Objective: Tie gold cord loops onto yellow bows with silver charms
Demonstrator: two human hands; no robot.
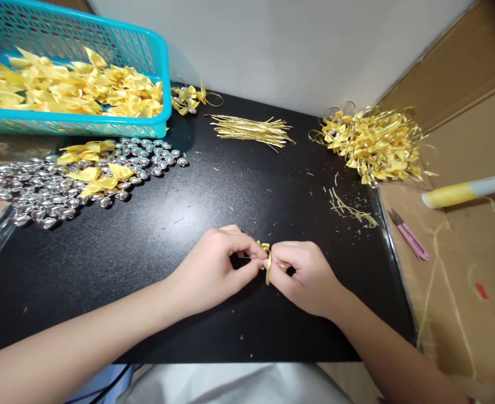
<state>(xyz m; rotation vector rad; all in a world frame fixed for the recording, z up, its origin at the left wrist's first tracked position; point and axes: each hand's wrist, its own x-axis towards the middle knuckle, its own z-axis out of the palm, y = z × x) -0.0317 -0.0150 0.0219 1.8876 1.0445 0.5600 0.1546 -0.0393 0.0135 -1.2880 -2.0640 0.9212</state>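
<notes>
My left hand [216,268] and my right hand [306,275] meet over the black table [167,241], near its front edge. Both pinch a small yellow ribbon bow [265,249] between their fingertips. A thin gold strip hangs down from the bow between the two hands. Fingers of both hands are curled tight around the piece.
A teal basket [146,62] of yellow bows stands back left. Silver beads [41,191] with a few bows lie below it. Gold wire ties [251,130] lie at the back middle, finished bows [373,143] back right. Pink snips [409,235] and a yellow-tipped tube [466,191] rest on cardboard at right.
</notes>
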